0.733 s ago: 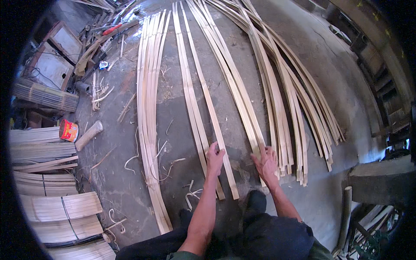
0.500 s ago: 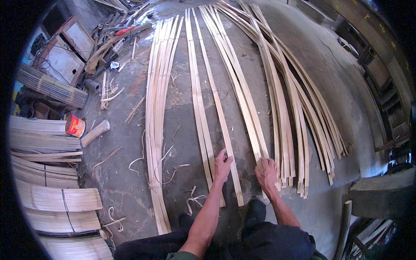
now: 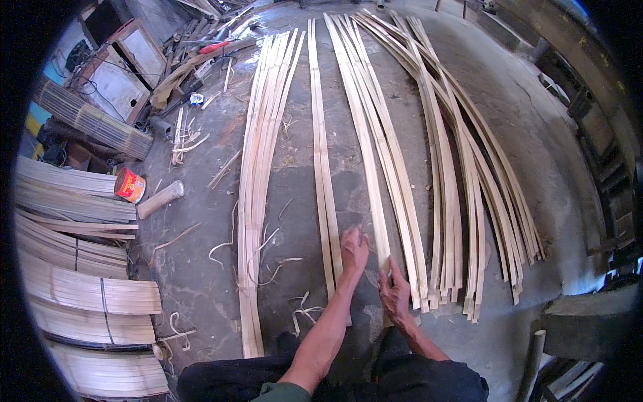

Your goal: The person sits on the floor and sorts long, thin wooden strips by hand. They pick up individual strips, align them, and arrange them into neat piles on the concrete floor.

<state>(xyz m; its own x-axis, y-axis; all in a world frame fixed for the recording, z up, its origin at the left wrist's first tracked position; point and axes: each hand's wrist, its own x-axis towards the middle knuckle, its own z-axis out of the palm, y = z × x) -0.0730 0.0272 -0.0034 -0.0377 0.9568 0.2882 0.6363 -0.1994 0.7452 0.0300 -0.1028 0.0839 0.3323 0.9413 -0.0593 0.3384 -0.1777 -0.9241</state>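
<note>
Long pale bamboo strips lie in groups over the grey floor, running away from me. My right hand (image 3: pixel 395 289) grips the near end of one bamboo strip (image 3: pixel 372 187), thumb and fingers at its edge. That strip lies along the left side of a small group of strips (image 3: pixel 396 181). My left hand (image 3: pixel 355 249) is just left of it, over bare floor, with loosely bent fingers and nothing visible in them. Left of that hand is a pair of strips (image 3: pixel 323 167), partly covered by my left forearm near its end.
A wider bundle of strips (image 3: pixel 261 154) lies further left, with curled shavings (image 3: pixel 305 311) nearby. Crossing strips (image 3: pixel 445 167) fan out at right. Along the left stand tied slat stacks (image 3: pixel 100 295), a red tin (image 3: pixel 129 185) and a short wooden cylinder (image 3: pixel 161 199).
My left hand has let go of the lone strip, which no longer lies beside the pair. My right hand has moved left and now holds a strip beside the small group. The view has shifted slightly.
</note>
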